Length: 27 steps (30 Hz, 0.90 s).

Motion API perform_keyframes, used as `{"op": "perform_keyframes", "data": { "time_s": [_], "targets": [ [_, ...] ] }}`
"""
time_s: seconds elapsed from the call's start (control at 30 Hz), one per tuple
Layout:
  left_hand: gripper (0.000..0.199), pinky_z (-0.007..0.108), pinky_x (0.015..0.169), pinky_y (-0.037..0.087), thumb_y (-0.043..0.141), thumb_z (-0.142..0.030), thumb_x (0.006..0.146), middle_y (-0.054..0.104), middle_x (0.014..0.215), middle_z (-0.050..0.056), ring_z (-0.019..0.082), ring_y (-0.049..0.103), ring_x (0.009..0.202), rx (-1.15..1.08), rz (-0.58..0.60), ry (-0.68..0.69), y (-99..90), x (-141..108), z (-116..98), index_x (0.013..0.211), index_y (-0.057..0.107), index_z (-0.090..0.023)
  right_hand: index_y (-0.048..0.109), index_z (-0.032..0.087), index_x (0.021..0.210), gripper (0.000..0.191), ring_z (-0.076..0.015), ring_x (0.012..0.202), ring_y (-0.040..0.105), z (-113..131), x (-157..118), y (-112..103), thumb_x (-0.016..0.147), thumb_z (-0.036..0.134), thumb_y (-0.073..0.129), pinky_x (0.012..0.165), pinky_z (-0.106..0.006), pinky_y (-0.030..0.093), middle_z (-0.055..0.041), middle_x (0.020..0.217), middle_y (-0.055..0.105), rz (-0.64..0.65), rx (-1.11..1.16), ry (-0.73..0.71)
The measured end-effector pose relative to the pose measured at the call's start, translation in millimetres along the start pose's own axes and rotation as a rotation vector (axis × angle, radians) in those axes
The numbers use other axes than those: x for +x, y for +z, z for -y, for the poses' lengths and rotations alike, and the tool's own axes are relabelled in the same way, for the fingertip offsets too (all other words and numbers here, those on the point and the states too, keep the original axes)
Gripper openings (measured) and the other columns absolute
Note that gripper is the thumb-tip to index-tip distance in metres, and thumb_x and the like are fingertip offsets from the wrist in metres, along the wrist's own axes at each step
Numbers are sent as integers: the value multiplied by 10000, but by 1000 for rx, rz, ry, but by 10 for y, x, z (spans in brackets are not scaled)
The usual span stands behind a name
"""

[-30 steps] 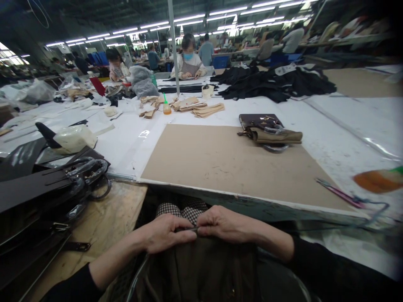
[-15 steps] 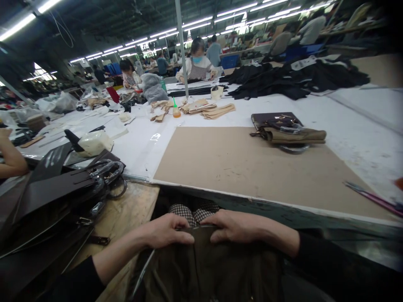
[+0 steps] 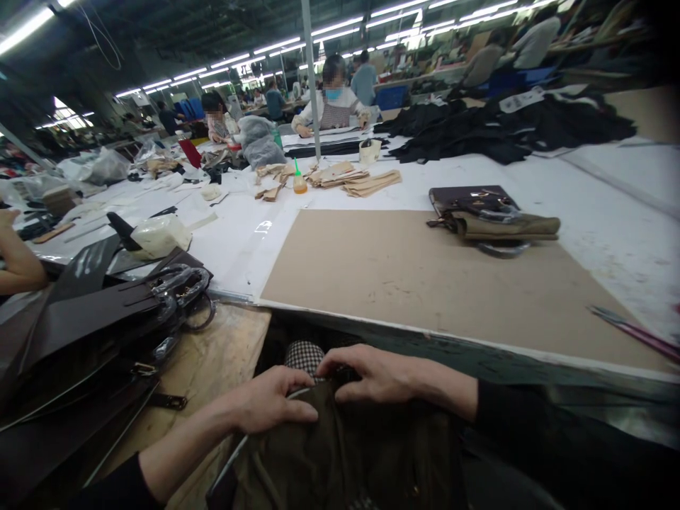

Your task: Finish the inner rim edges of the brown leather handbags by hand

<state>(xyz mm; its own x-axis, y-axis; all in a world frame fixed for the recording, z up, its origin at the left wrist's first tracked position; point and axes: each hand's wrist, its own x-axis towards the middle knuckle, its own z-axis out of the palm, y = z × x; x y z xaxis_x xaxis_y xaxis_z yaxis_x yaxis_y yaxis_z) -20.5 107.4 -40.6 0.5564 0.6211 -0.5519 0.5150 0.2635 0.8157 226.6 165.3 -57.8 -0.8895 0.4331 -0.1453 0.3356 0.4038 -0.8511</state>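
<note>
A dark olive cloth bag piece (image 3: 297, 460) lies across my lap, with a seam down its middle and a pale edge at its left. My left hand (image 3: 268, 402) grips its upper edge, thumb on top and fingers behind. Close beside it, my right hand (image 3: 375, 375) holds the same edge right of the seam, its fingers bent over toward the left hand. The fingertips are partly hidden behind the cloth. Between the hands and the table a black-and-white checked cloth (image 3: 304, 356) shows.
Dark brown handbags (image 3: 106, 319) with wrapped handles are piled on a side table at left. Ahead, a tan board (image 3: 404, 283) bears a folded brown handbag (image 3: 472, 202) and scissors (image 3: 632, 329). A glue bottle (image 3: 299, 183), tan strips and black fabric (image 3: 494, 127) lie farther back. Co-workers sit beyond.
My right hand has shifted left along the edge, nearer my left hand, and its fingers have lifted and bent. The cloth has moved slightly with them. My left hand has turned a little.
</note>
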Motion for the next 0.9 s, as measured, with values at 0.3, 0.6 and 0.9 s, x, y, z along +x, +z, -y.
{"op": "perform_keyframes", "data": {
  "time_s": [0.3, 0.6, 0.9],
  "targets": [
    [276, 251, 693, 454, 666, -275, 772, 690, 944, 16, 167, 601, 828, -10, -56, -7, 42, -39, -18, 1027, 661, -169, 629, 193, 1006, 140, -138, 808, 590, 179, 4, 143, 874, 237, 644, 718, -228, 422, -8, 924, 658, -120, -123, 1],
    [276, 274, 720, 462, 663, -293, 777, 698, 969, 24, 181, 615, 850, -25, -84, 7, 163, -147, -43, 1021, 657, -163, 660, 207, 885, 79, -121, 733, 563, 250, -35, 321, 813, 226, 688, 650, -206, 373, 18, 802, 649, -267, -109, 125],
    [227, 259, 729, 438, 648, -298, 785, 673, 930, -4, 169, 588, 861, 95, -103, 38, 167, -154, -34, 981, 659, -183, 698, 168, 855, 107, -103, 656, 551, 283, -39, 298, 757, 183, 656, 590, -195, 363, 15, 747, 655, -210, -54, 106]
  ]
}}
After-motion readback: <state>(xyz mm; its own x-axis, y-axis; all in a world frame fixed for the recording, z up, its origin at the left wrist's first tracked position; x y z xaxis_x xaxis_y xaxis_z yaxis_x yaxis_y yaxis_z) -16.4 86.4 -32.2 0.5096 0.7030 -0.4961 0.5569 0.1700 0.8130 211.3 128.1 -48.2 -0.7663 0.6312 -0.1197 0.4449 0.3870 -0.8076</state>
